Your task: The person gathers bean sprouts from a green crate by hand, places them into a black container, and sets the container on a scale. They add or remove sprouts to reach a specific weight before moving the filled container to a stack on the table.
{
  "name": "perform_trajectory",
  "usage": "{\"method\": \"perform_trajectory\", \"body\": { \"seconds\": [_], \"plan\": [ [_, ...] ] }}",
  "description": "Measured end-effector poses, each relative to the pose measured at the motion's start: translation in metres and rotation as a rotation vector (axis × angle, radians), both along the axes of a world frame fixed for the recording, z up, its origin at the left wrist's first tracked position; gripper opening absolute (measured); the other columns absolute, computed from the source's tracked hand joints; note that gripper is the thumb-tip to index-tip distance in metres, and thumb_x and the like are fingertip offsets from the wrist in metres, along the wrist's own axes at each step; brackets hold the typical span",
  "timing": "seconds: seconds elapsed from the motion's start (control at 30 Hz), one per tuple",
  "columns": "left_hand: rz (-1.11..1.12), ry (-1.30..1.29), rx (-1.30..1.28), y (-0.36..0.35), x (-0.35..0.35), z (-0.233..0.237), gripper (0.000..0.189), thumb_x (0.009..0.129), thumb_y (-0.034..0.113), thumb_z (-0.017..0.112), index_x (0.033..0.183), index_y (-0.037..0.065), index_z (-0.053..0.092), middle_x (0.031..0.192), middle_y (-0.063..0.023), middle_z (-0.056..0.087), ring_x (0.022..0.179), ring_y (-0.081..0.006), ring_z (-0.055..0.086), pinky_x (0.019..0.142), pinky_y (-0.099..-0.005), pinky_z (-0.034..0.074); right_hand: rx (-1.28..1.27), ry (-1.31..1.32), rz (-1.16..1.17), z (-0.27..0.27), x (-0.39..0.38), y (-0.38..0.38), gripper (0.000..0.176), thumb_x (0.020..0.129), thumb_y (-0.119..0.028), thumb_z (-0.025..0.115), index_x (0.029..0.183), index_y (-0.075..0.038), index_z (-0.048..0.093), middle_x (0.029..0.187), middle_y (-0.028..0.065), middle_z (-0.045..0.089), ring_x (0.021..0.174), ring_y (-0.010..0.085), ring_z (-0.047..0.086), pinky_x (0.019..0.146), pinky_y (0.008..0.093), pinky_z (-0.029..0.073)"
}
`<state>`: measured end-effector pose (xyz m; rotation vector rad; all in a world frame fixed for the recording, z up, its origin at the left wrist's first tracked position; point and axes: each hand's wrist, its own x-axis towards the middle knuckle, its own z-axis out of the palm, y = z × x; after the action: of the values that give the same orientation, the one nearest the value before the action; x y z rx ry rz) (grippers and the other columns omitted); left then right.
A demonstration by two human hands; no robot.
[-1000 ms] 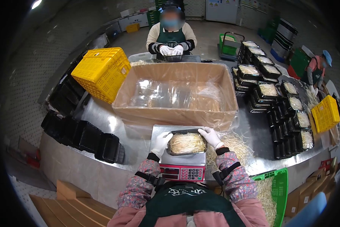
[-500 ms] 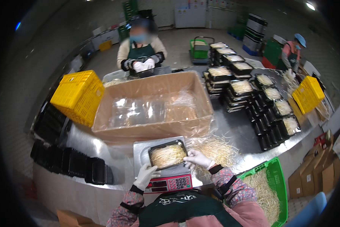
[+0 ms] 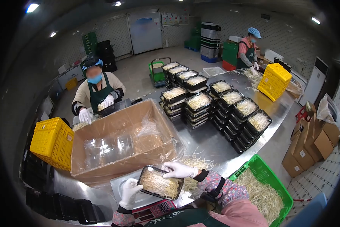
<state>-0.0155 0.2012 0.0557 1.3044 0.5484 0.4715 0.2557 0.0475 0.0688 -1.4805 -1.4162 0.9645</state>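
A black plastic tray of bean sprouts [image 3: 160, 183] is held tilted above the digital scale [image 3: 120, 185], whose red keypad panel shows at the front. My gloved left hand [image 3: 129, 193] grips the tray's left edge, thumb on the rim. On the tray's upper right edge, my gloved right hand [image 3: 177, 170] has its fingers bent over the rim and close to the sprouts. Loose sprouts [image 3: 196, 162] lie on the steel table just beyond my right hand, partly hidden by the tray and my forearm.
A large lined cardboard box [image 3: 117, 166] stands ahead, beside a yellow crate [image 3: 52, 142]. Stacks of filled trays [image 3: 198, 102] are at the right; empty black trays [image 3: 60, 206] lie lower left. A green basket of sprouts [image 3: 287, 204] sits right. Two co-workers [image 3: 98, 87] stand across.
The tray has been lifted off the scale's plate and tilted, held in both my hands. My view has swung to the right, and the co-worker across has moved their hands apart.
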Motion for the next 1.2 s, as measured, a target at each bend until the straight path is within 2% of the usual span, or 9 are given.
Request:
{"method": "perform_trajectory", "body": {
  "seconds": [0.17,0.33,0.57,0.7,0.83,0.9,0.93,1.07,1.2],
  "plan": [
    [0.227,-0.249,-0.102,-0.021,0.05,0.051,0.048,0.089,0.004,0.067,0.133,-0.001,0.05,0.108,-0.0103,0.064,0.098,-0.0194,0.065,0.086,-0.0303,0.055,0.239,0.24,-0.484,0.022,0.085,0.011,0.022,0.085,-0.017,0.074,0.098,-0.006,0.06,0.08,-0.0041,0.053,0.075,0.0053,0.048,0.068,0.0222,0.042],
    [0.307,-0.075,-0.041,-0.002,0.023,0.023,0.038,0.097,0.011,0.057,0.132,-0.004,0.049,0.112,-0.0159,0.064,0.096,-0.0248,0.067,0.086,-0.0343,0.056,0.844,0.366,-1.17,0.038,0.259,0.057,0.018,0.083,-0.009,0.072,0.093,-0.005,0.057,0.085,0.0019,0.058,0.063,0.0087,0.053,0.055,0.0235,0.048],
    [0.564,0.079,0.206,-0.03,-0.01,0.004,0.037,0.096,0.019,0.061,0.126,-0.002,0.055,0.101,-0.0116,0.067,0.082,-0.0211,0.068,0.078,-0.0326,0.056,0.609,0.758,-1.484,-0.006,0.391,0.074,0.013,0.083,-0.002,0.062,0.079,-0.001,0.05,0.066,0.0107,0.056,0.045,0.0197,0.056,0.043,0.0403,0.057],
    [0.608,0.139,0.037,-0.022,-0.04,-0.01,0.034,0.098,0.017,0.058,0.125,-0.003,0.055,0.102,-0.0125,0.067,0.083,-0.0211,0.068,0.078,-0.0322,0.055,0.576,0.743,-1.401,-0.015,0.398,0.077,0.012,0.087,-0.007,0.064,0.09,-0.002,0.054,0.081,0.0138,0.062,0.06,0.0267,0.063,0.054,0.0461,0.059],
    [0.714,0.189,0.089,-0.009,-0.069,-0.027,0.035,0.097,0.018,0.058,0.126,-0.002,0.055,0.106,-0.0103,0.066,0.089,-0.0191,0.066,0.08,-0.0297,0.053,0.52,0.914,-1.314,0.001,0.364,0.055,0.07,0.086,-0.047,0.071,0.118,0.01,0.047,0.113,0.021,0.053,0.092,0.0349,0.062,0.068,0.0487,0.062],
    [0.831,0.246,0.203,0.001,-0.086,-0.033,0.038,0.096,0.013,0.059,0.13,-0.003,0.053,0.117,-0.0133,0.062,0.104,-0.0232,0.062,0.091,-0.0326,0.049,0.598,0.94,-1.321,-0.001,0.338,0.044,0.045,0.093,-0.041,0.064,0.098,0.002,0.055,0.095,0.0163,0.057,0.073,0.0296,0.063,0.058,0.0441,0.061],
    [0.914,0.288,0.295,0.008,-0.095,-0.032,0.04,0.094,0.01,0.059,0.131,-0.004,0.051,0.124,-0.0157,0.059,0.113,-0.0265,0.058,0.099,-0.0355,0.046,0.584,0.955,-1.263,-0.009,0.328,0.034,0.052,0.095,-0.04,0.061,0.122,0.003,0.052,0.115,0.022,0.056,0.093,0.0344,0.063,0.072,0.0459,0.061],
    [1.115,0.902,1.077,0.055,-0.178,-0.06,0.065,0.079,0.02,0.074,0.133,-0.005,0.049,0.136,-0.0242,0.048,0.13,-0.0391,0.042,0.112,-0.0448,0.032,0.719,0.892,-0.427,-0.126,0.359,-0.02,0.044,0.104,-0.024,0.039,0.141,-0.002,0.036,0.146,0.0211,0.04,0.131,0.0361,0.043,0.111,0.0524,0.038],
    [1.246,1.398,0.933,0.065,-0.233,-0.05,0.093,0.078,0.042,0.074,0.148,0.0,0.031,0.153,-0.0245,0.031,0.145,-0.0431,0.019,0.117,-0.0573,0.015,0.526,0.927,-1.034,-0.085,0.276,-0.026,0.049,0.104,-0.025,0.039,0.145,0.001,0.035,0.149,0.0212,0.035,0.136,0.0354,0.038,0.114,0.0467,0.036]
  ]
}}
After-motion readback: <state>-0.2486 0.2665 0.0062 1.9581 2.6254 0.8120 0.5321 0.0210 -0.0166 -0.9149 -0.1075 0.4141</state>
